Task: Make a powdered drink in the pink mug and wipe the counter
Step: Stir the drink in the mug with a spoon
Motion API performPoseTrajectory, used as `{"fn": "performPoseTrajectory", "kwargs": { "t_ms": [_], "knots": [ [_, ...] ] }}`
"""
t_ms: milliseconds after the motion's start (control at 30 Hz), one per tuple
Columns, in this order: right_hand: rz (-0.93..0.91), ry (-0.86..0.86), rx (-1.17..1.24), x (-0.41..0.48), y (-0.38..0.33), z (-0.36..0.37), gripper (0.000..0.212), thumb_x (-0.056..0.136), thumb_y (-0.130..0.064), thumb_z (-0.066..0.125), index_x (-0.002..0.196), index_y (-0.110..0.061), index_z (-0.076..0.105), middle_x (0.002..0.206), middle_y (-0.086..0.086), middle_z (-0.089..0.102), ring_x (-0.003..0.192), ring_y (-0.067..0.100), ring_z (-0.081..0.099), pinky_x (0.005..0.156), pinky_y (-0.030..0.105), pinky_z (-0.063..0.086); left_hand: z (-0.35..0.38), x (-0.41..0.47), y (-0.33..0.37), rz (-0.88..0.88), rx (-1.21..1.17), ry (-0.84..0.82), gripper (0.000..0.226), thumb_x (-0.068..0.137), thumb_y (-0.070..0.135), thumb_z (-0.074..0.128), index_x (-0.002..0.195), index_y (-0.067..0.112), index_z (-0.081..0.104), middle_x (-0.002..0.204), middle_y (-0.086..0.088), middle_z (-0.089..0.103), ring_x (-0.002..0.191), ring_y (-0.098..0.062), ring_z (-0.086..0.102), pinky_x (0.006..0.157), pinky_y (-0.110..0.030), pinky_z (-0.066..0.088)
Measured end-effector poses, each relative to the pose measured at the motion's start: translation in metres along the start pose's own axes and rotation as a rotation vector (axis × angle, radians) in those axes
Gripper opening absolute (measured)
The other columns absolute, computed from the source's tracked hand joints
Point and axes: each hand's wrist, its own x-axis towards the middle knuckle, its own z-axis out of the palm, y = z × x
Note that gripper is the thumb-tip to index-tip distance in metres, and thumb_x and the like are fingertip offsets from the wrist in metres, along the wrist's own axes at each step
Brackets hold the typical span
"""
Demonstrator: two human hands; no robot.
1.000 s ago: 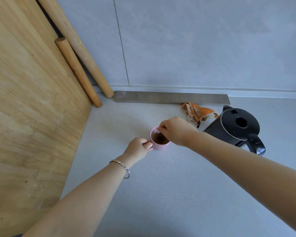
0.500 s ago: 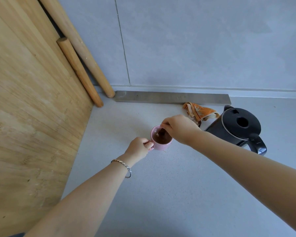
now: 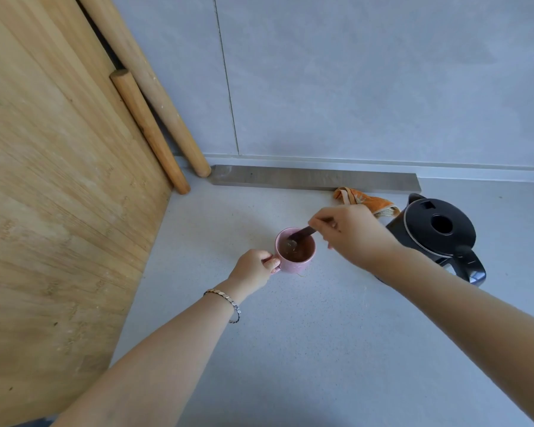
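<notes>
A big wooden board (image 3: pixel 59 211) fills the left side, cut off by the frame at the top, left and bottom. Two wooden rods (image 3: pixel 150 134) lean in the corner beside it; the longer one runs out of the top of the picture. A flat grey metal strip (image 3: pixel 315 178) lies along the foot of the wall.

The left hand (image 3: pixel 253 268), with a bracelet (image 3: pixel 225 298) at the wrist, grips the handle of the pink mug (image 3: pixel 295 265); its fingers (image 3: pixel 272 262) are curled round the handle and hide it almost wholly. The mug stands upright on the grey desk (image 3: pixel 290 349), roughly in the middle, and holds a brown drink (image 3: pixel 301 254).

A spoon (image 3: pixel 302 234) slants into the mug, its bowl in the drink and hard to make out. The right hand (image 3: pixel 352 232) hovers just right of the mug and pinches the spoon's upper end, the fingers (image 3: pixel 316 221) closed on it so that its tip is hidden.

Behind that hand an orange cloth (image 3: pixel 367 201) lies crumpled against the strip, partly covered by the knuckles. A black kettle (image 3: pixel 435 232) stands at the right, lid closed, its near lower side hidden by the right forearm.
</notes>
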Motion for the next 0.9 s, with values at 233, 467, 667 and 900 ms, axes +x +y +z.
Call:
{"fn": "performPoseTrajectory", "kwargs": {
  "t_ms": [233,467,667,900],
  "knots": [
    [-0.096,0.198,0.095,-0.045,0.014,-0.024,0.015,0.087,-0.015,0.06,0.092,-0.01,0.073,0.072,-0.003,0.064,0.067,0.011,0.061,0.065,0.023,0.052,0.003,-0.001,-0.001,-0.047,-0.042,0.001,0.025,0.092,0.016,0.05,0.079,0.001,0.065,0.093,-0.018,0.073,0.061,-0.008,0.055,0.06,-0.024,0.04],
    [-0.055,0.237,0.194,-0.065,0.038,-0.007,0.014,0.086,-0.01,0.06,0.094,-0.01,0.071,0.076,-0.009,0.061,0.069,0.009,0.063,0.07,0.017,0.051,0.002,-0.003,0.004,-0.071,-0.084,-0.001,0.024,0.092,0.014,0.05,0.088,-0.003,0.067,0.087,-0.014,0.07,0.072,-0.019,0.058,0.064,-0.027,0.042],
    [-0.078,0.252,0.188,-0.069,0.042,-0.007,0.013,0.086,-0.011,0.06,0.092,-0.009,0.072,0.075,-0.008,0.061,0.069,0.011,0.062,0.066,0.024,0.051,0.001,-0.005,0.008,-0.093,-0.093,0.0,0.023,0.092,0.013,0.05,0.09,-0.002,0.067,0.077,-0.007,0.064,0.07,-0.021,0.057,0.063,-0.027,0.042],
    [-0.085,0.232,0.164,-0.07,0.043,-0.008,0.014,0.086,-0.01,0.06,0.093,-0.008,0.072,0.075,-0.01,0.059,0.069,0.009,0.061,0.063,0.025,0.054,0.001,-0.008,0.008,-0.085,-0.066,0.012,0.024,0.091,0.016,0.052,0.089,-0.001,0.069,0.092,-0.02,0.072,0.076,-0.025,0.061,0.073,-0.031,0.046]
  ]
}}
